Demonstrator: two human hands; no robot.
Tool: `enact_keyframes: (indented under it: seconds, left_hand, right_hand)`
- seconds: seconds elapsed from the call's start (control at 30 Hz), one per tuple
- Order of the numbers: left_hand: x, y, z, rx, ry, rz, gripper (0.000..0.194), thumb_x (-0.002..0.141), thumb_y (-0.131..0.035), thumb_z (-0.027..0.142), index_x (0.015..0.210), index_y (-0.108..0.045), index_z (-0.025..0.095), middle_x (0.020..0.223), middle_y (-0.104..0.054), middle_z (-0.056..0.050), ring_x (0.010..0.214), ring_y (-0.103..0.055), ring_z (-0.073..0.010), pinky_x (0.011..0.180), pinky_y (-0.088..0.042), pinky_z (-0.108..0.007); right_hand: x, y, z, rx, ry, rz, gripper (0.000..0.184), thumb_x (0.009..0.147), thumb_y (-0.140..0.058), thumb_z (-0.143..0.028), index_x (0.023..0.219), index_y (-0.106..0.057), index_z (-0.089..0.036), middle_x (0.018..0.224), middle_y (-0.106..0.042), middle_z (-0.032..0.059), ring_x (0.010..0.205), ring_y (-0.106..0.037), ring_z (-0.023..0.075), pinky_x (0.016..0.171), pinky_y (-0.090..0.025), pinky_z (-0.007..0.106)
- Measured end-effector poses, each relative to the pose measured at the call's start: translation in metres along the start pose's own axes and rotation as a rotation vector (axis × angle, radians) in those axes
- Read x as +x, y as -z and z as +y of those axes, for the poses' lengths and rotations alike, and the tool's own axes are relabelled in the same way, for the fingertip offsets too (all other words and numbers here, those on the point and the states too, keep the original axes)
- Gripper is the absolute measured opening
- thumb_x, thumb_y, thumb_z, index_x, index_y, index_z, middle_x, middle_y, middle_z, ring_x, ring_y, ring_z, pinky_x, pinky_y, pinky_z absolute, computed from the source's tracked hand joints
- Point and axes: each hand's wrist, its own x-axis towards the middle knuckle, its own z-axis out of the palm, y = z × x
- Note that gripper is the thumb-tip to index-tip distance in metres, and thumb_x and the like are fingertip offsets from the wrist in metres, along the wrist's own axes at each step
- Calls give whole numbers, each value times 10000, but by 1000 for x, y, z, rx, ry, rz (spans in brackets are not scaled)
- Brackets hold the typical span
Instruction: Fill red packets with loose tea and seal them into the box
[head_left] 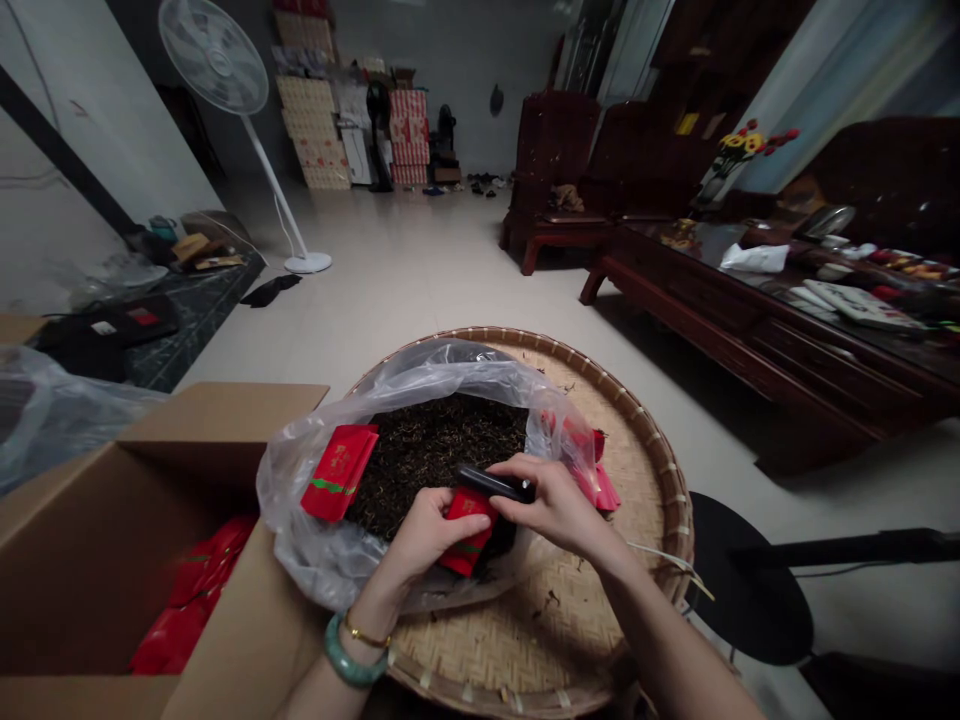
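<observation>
My left hand (424, 535), with a green bangle on its wrist, is closed on a small red packet (466, 540) over a clear plastic bag (300, 520) of dark loose tea leaves (435, 450). My right hand (551, 505) grips a black scoop-like tool (495, 484) right above the packet's mouth. Another red packet (339, 472) stands in the tea at the left. More red packets (600, 480) lie at the bag's right edge. The bag rests on a round woven bamboo tray (637, 440).
An open cardboard box (112, 540) with red packets (191, 595) inside stands at the left. A black round stool (742, 590) is to the right of the tray. A dark wooden table (750, 330) and chairs stand further right, a standing fan (225, 70) far left.
</observation>
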Motion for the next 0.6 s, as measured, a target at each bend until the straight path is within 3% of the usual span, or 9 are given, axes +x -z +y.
enact_keyframes:
  seconds: [0.13,0.27,0.6]
  left_hand:
    - [0,1,0,-8,-2,-8,285,576,-760,314,751,-705,96,653,-700,-29,559,-582,-137,549,-439,-231]
    - [1,1,-1,-12,14,2,305,569,-761,337,726,-696,84,639,-695,-31,546,-577,-133,534,-434,-225]
    - [0,1,1,-36,17,25,277,555,-768,319,704,-692,98,615,-682,-9,527,-564,-119,511,-432,-210]
  right_hand:
    - [0,2,3,-3,13,23,324,714,-694,-239,1035,-667,-199,958,-682,45,859,-617,198,743,-460,289]
    - [-2,3,2,-12,6,-6,235,757,-633,-196,987,-681,-186,904,-679,43,823,-614,182,726,-460,282]
    - [-2,-1,1,-7,29,10,236,735,-648,-184,969,-681,-196,890,-686,34,809,-616,174,708,-454,270]
